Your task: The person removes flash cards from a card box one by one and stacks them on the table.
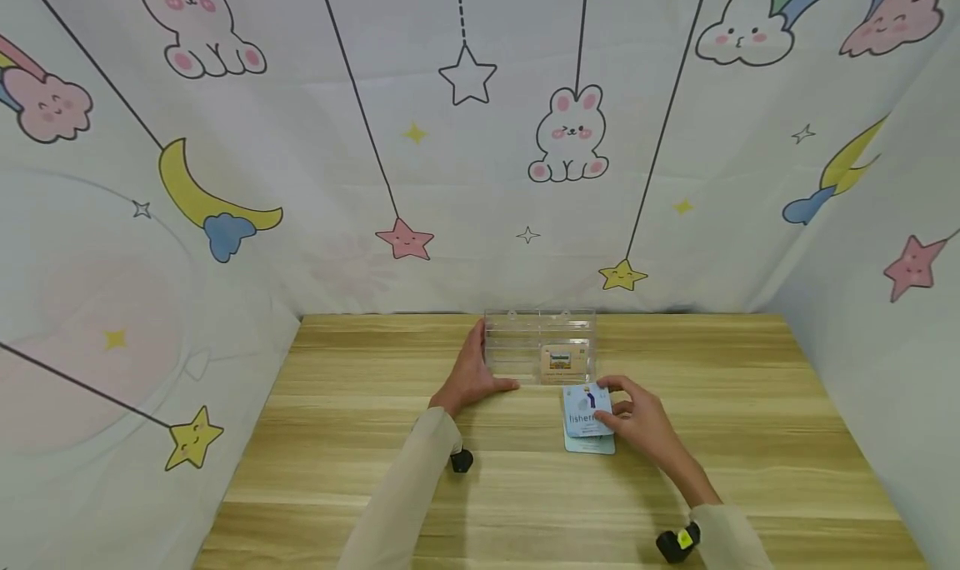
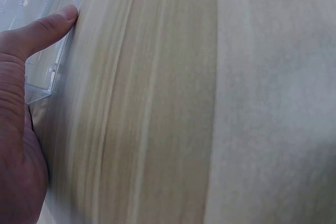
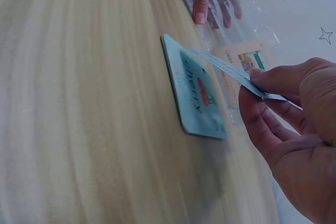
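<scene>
The clear plastic tray with several compartments (image 1: 512, 349) stands on the light wooden table (image 1: 337, 470), near the patterned white cloth (image 1: 465, 187). In its right half, on the side nearer to the person, there is a tan rectangular card with a small coloured picture (image 1: 566, 366); the left half shows bare plastic.

The left hand (image 1: 472, 377) is at the left end of the tray and touches it, with the thumb spread wide from the fingers and lying along the near edge.

The right hand (image 1: 637, 413) pinches a light-blue card with a printed figure (image 1: 583, 410) between thumb and fingers, with only a thin gap between them. This card is tilted, just in front of the tray, above the pale-blue stack with the word "cherry" (image 3: 197, 90), which lies on the table.
</scene>
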`<control>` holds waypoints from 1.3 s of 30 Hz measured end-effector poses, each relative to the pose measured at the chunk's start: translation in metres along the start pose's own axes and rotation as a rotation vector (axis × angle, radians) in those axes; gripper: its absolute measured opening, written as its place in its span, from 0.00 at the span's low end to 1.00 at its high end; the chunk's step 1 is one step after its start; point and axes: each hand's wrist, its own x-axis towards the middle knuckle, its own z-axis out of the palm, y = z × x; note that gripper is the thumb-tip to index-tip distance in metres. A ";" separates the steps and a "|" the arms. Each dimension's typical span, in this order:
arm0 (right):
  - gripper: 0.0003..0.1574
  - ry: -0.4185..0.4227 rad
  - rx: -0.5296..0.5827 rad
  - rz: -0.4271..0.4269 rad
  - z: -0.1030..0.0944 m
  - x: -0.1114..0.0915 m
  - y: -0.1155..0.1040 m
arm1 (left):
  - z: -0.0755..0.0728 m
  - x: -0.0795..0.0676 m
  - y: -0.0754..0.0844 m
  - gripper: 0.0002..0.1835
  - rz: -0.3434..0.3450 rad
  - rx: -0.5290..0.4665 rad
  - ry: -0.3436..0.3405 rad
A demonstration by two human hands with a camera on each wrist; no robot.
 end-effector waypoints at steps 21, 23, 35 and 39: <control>0.30 -0.031 -0.198 -0.039 0.007 -0.013 0.016 | 0.000 0.001 0.000 0.75 -0.001 0.015 -0.005; 0.30 -0.029 -0.214 -0.053 0.007 -0.013 0.016 | -0.001 0.000 0.001 0.75 0.002 0.019 -0.009; 0.30 -0.040 -0.277 -0.045 0.008 -0.011 0.014 | -0.001 0.000 0.003 0.75 -0.009 0.039 -0.020; 0.30 -0.043 -0.285 -0.051 0.008 -0.010 0.014 | -0.001 0.000 0.003 0.75 -0.017 0.041 -0.024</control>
